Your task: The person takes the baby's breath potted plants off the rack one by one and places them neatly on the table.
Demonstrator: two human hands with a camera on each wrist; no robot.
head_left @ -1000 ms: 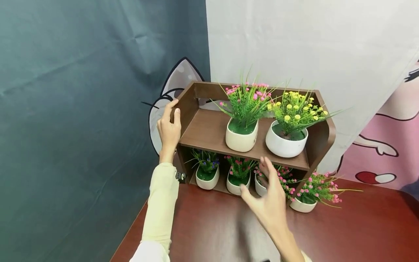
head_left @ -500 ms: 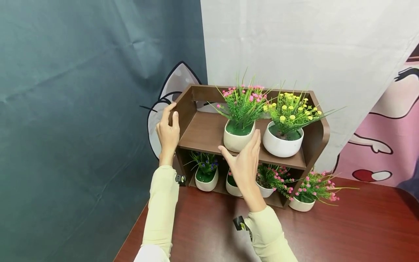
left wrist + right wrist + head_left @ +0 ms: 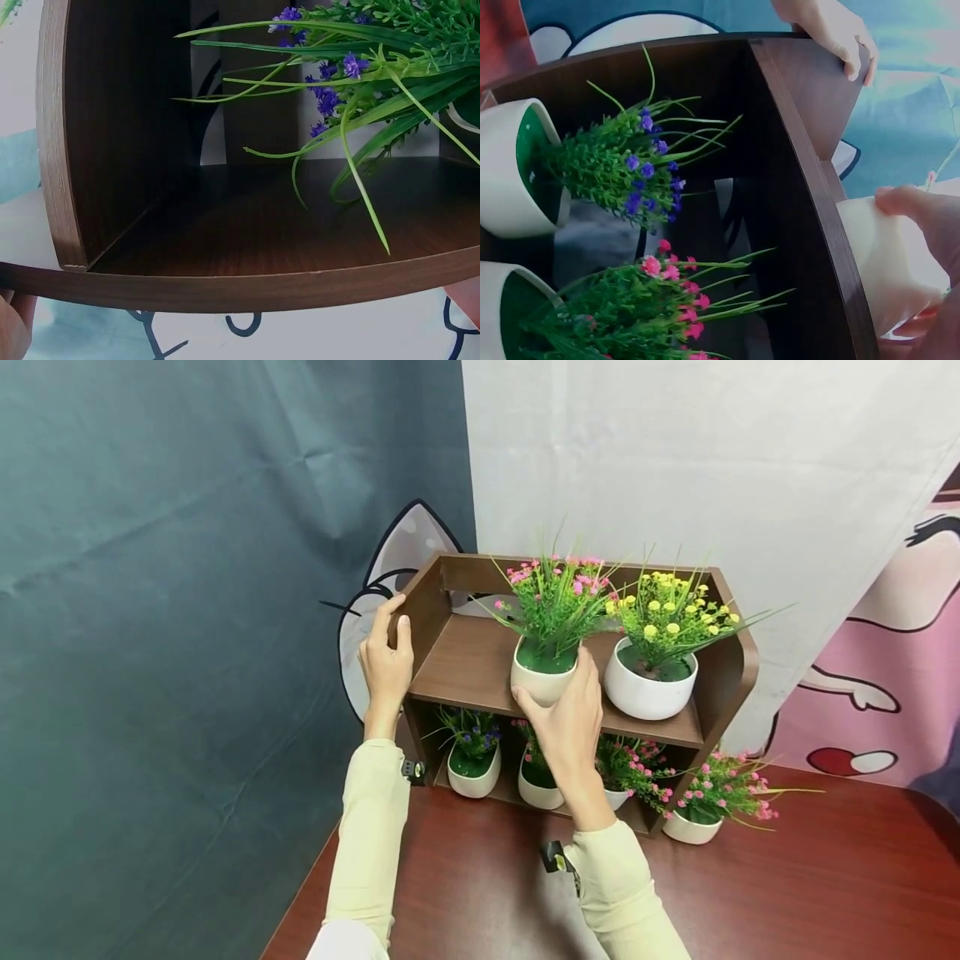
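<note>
A brown two-tier wooden shelf (image 3: 468, 660) stands on the table. With its thumb inside and fingers outside, my left hand (image 3: 387, 667) grips the upper left side panel (image 3: 426, 602). On the top board is a cream flowerpot (image 3: 534, 685) with pink artificial flowers (image 3: 561, 585). My right hand (image 3: 567, 718) holds this pot by its front and right side, thumb at the front; in the right wrist view the thumb (image 3: 907, 201) presses on the cream wall. To its right on the same board sits a white round pot (image 3: 649, 690) with yellow flowers (image 3: 667, 610).
On the lower tier stand a pot with blue-purple flowers (image 3: 474, 768), a middle pot with pink-red flowers (image 3: 540, 789) and another pink-flowered plant (image 3: 637, 764). One more pink-flowered pot (image 3: 692, 827) is on the red-brown table (image 3: 840, 868) beside the shelf. Curtains hang behind.
My right hand has moved up and left from in front of the lower tier to the pink-flowered pot and closed around it. The left hand has stayed on the side panel.
</note>
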